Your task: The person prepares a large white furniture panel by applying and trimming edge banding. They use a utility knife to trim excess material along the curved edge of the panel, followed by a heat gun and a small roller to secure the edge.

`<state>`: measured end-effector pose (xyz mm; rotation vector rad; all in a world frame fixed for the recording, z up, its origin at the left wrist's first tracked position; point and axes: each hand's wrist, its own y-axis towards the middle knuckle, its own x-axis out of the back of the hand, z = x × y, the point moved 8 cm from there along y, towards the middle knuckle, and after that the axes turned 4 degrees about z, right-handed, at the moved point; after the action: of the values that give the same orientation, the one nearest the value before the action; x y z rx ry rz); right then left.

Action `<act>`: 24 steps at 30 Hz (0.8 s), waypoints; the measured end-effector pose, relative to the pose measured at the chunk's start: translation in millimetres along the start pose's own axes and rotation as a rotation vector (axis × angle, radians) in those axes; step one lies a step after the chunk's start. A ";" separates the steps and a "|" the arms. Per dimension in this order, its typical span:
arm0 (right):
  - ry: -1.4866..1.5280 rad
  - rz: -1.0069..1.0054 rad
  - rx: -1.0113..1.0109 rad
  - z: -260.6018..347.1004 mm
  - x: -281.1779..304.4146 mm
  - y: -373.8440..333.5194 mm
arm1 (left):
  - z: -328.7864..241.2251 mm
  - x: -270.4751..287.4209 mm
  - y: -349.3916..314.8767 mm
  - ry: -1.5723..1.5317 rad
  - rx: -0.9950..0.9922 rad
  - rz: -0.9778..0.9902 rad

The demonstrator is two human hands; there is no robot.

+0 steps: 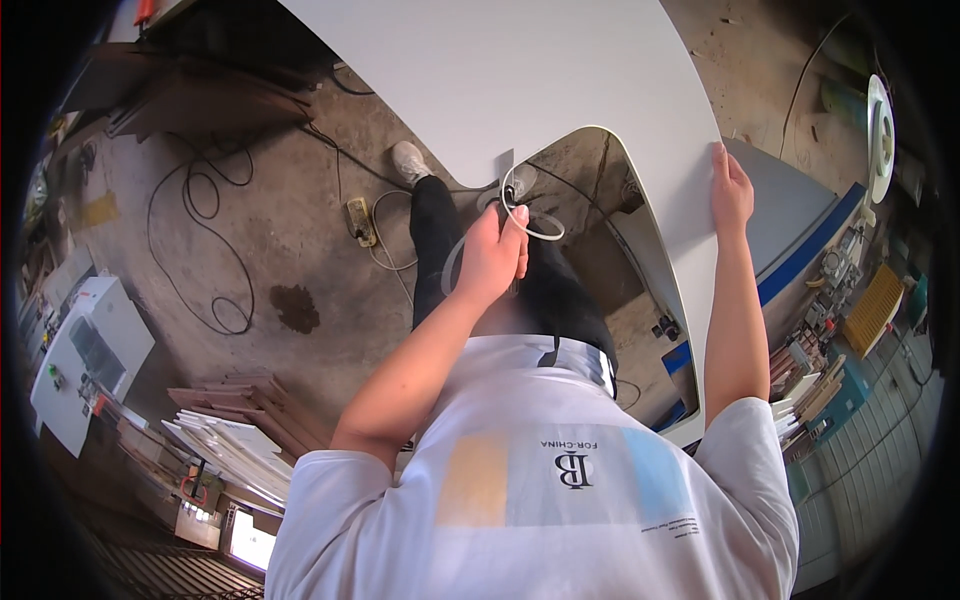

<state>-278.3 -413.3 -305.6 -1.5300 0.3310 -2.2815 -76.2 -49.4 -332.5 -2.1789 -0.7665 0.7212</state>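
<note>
A large white panel (600, 70) with a curved cut-out stretches ahead of me and down my right side. My left hand (492, 255) is closed at the near edge of the cut-out, around a small dark tool (509, 198) whose kind is mostly hidden by the fingers. A thin white strip (548, 236) curls in a loop beside these fingers. My right hand (733, 190) grips the panel's outer right edge, its fingertips up on the rim and part of the fingers hidden.
Black cable (222, 325) lies looped on the concrete floor at left, near a yellowish power strip (360, 222). Stacked boards (240, 440) and a white machine (95, 345) stand lower left. A blue-edged grey table (790, 215) and a cluttered bench (850, 270) are at right.
</note>
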 end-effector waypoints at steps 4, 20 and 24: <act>-0.029 0.016 -0.053 -1.0 3.3 -1.7 | 1.6 -17.5 10.6 -0.058 0.003 -0.015; -0.027 0.068 -0.112 -1.0 2.5 -7.0 | -31.1 -49.8 45.0 0.068 0.048 0.067; -0.012 0.080 -0.079 0.4 2.0 -7.3 | -45.1 -57.9 51.0 0.163 0.059 0.127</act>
<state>-279.9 -407.6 -301.0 -1.5393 0.4752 -2.2206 -68.9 -138.4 -329.3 -2.2154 -0.5207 0.6117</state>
